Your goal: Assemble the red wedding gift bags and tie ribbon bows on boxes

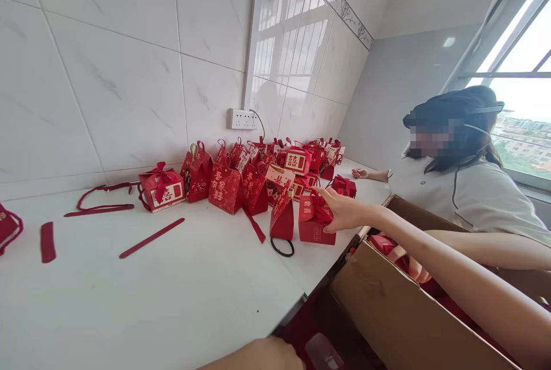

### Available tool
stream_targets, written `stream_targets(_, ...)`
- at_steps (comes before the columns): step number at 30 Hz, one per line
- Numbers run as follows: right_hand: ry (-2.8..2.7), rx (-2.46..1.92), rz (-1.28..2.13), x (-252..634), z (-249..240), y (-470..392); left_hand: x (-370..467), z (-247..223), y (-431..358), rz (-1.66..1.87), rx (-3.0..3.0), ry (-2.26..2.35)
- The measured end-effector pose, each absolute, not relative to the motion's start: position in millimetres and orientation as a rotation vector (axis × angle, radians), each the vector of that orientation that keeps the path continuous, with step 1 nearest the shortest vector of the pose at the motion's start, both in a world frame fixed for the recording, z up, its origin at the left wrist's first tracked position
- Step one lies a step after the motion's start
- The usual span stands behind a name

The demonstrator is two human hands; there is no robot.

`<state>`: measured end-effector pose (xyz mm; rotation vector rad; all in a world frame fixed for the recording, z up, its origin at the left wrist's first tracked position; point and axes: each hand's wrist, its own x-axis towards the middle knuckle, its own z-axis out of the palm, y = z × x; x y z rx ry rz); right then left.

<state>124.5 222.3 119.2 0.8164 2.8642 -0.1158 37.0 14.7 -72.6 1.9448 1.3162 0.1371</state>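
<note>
My right hand [346, 209] reaches across from the lower right, its fingers and thumb closed about the upper part of a red candy gift box [316, 234] with a red ribbon bow. The box stands on the white tabletop [172, 295]. Just left of it are a narrow red gift box [282, 218] and a black hair tie [282, 248]. At the bottom edge only part of my left hand [269, 354] shows, near the table's edge, with its fingers hidden.
Several red gift boxes [226, 189] crowd along the tiled wall. Loose red strips [151, 238] lie at left. On the right stands an open cardboard box [374, 295] holding red items. Beside it, a co-worker [473, 186] has one hand [417, 269] inside it.
</note>
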Motion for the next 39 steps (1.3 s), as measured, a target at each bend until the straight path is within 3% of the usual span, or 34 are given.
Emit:
stream_targets(6,3.362,0.662,0.116,137,176,158,34,-26,25,0.276,1.947,1.248)
stream_targets(11,3.642,0.406,0.072,108,179,128,-6,18,7,1.069,1.614,1.434)
stream_targets(14,3.736,0.303,-0.068,79,162,118,-42,26,-15,1.513,1.299,1.485)
stream_targets(21,3.883,0.506,-0.798,-25,83,71,-107,20,-51,1.981,1.071,1.608)
stream_targets(24,3.915,0.184,-0.793,-68,38,46,-133,4,-62,2.217,0.983,1.633)
stream_targets(27,3.677,-0.431,-1.057,-94,-2,41,-157,-14,-75,2.282,0.803,1.768)
stream_targets(29,3.391,-0.572,-1.404,-101,-21,49,-168,-21,-82,2.284,0.761,1.839)
stream_targets(34,2.918,-0.242,-1.976,-93,-29,76,-178,-22,-82,2.170,0.827,1.855)
stream_targets(39,2.976,-0.021,-2.029,-84,-11,82,-176,-17,-81,2.023,0.890,1.720)
